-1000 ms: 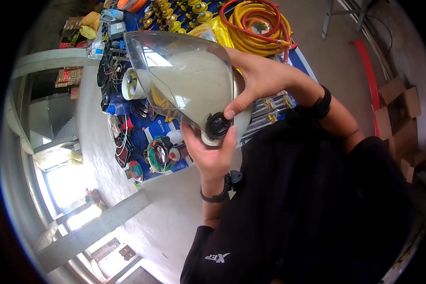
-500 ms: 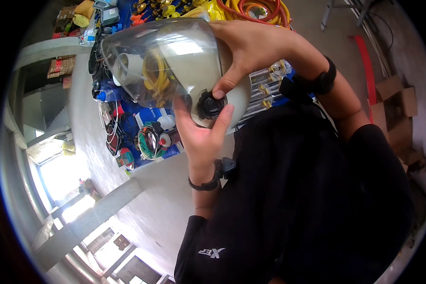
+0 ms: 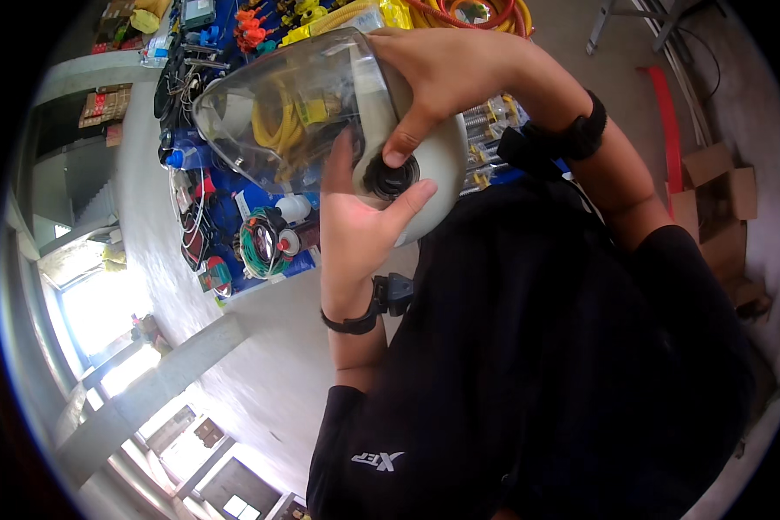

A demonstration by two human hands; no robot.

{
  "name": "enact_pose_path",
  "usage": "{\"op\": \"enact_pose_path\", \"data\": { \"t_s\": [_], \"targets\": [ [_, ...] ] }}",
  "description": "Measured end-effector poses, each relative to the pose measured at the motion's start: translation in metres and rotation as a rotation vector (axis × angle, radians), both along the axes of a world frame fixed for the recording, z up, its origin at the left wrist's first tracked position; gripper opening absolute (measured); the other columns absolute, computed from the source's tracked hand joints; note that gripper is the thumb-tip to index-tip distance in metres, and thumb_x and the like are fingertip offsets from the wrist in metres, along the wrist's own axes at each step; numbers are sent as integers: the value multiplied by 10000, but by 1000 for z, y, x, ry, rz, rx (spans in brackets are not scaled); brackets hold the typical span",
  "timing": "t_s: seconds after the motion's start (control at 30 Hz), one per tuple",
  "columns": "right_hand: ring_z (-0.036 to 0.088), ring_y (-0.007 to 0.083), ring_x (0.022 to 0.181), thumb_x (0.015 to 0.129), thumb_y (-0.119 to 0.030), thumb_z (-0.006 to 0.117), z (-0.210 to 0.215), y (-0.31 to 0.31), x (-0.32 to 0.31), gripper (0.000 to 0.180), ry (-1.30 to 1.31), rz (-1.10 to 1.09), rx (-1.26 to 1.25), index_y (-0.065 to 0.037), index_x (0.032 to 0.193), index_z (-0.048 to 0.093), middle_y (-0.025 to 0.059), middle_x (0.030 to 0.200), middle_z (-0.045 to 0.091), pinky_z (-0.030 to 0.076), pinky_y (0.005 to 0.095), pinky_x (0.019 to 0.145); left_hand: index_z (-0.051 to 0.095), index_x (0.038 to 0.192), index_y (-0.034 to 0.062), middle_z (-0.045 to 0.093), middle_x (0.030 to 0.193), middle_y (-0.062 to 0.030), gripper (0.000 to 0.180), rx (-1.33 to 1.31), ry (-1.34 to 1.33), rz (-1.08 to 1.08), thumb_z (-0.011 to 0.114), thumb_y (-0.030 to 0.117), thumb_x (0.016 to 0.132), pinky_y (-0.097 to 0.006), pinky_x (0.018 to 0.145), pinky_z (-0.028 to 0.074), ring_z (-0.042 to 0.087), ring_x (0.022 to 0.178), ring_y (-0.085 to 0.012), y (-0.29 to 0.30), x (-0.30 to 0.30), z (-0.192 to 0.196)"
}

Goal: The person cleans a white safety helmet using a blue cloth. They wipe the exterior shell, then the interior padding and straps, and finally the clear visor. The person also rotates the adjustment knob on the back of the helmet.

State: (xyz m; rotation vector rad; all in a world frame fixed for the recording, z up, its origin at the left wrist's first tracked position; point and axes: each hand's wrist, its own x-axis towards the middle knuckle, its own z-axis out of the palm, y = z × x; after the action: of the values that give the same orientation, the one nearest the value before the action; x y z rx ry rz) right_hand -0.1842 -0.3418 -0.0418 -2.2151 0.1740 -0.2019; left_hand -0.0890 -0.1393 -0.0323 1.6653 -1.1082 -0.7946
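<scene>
A face shield with a clear curved visor [image 3: 299, 108] and a whitish shell [image 3: 442, 169] is held up above the table. On the side of the shell sits a round black knob [image 3: 396, 179]. My right hand [image 3: 451, 74] grips the shell from the far side, its thumb pressing on the knob's upper edge. Coming from below, my left hand [image 3: 360, 221] holds the shield's near side. Its thumb lies along the shell just under the knob, and its fingers, partly blurred, reach up by the visor's rear edge.
Behind the shield, a blue-covered table [image 3: 234, 195] bears yellow and red hoses [image 3: 503, 17], orange fittings [image 3: 251, 30], a green wire coil [image 3: 260, 247] and braided metal hoses [image 3: 494, 130]. An opened cardboard box [image 3: 719, 199] and a red strip [image 3: 667, 130] are at the right.
The shield has turned slightly, so the knob faces me more and its visor shows less white behind it. My left hand has shifted left and upward; the right thumb stays on the knob.
</scene>
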Motion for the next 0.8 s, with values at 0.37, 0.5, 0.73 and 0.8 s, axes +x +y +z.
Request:
{"op": "enact_pose_path", "data": {
  "t_s": [0.37, 0.5, 0.73, 0.8],
  "targets": [
    [703, 279, 935, 629, -520, 921, -17, 5, -7, 845, -8, 10, 204, 57, 1146, 586, 186, 1026, 682, 567, 355, 789, 455, 1401, -64, 599, 1236, -113, 707, -41, 377, -98, 787, 118, 803, -315, 1001, 446, 572, 1136, -181, 16, 11, -7],
    [691, 295, 1017, 633, -540, 917, -20, 10, -8, 908, -29, -32, 249, 56, 1232, 584, 198, 1117, 674, 555, 363, 874, 430, 1430, -61, 592, 1267, -117, 726, -69, 354, -99, 772, 110, 814, -311, 1025, 432, 565, 1166, -182, 19, 12, -8],
    [533, 308, 1323, 858, -525, 760, -59, 31, -27, 874, -325, -407, 283, -1, 1486, 452, 206, 1442, 536, 429, 381, 1093, 402, 1451, -62, 575, 1304, -140, 795, -212, 443, 24, 799, 72, 775, -337, 1026, 453, 574, 1175, -206, 21, 8, -8],
    [477, 292, 1384, 917, -481, 706, -68, 32, -39, 804, -284, -464, 271, -14, 1509, 427, 200, 1482, 506, 366, 406, 1150, 397, 1453, -58, 573, 1304, -149, 807, -257, 439, 53, 800, 51, 763, -348, 1022, 462, 573, 1182, -216, 21, 8, -10]
  ]
}}
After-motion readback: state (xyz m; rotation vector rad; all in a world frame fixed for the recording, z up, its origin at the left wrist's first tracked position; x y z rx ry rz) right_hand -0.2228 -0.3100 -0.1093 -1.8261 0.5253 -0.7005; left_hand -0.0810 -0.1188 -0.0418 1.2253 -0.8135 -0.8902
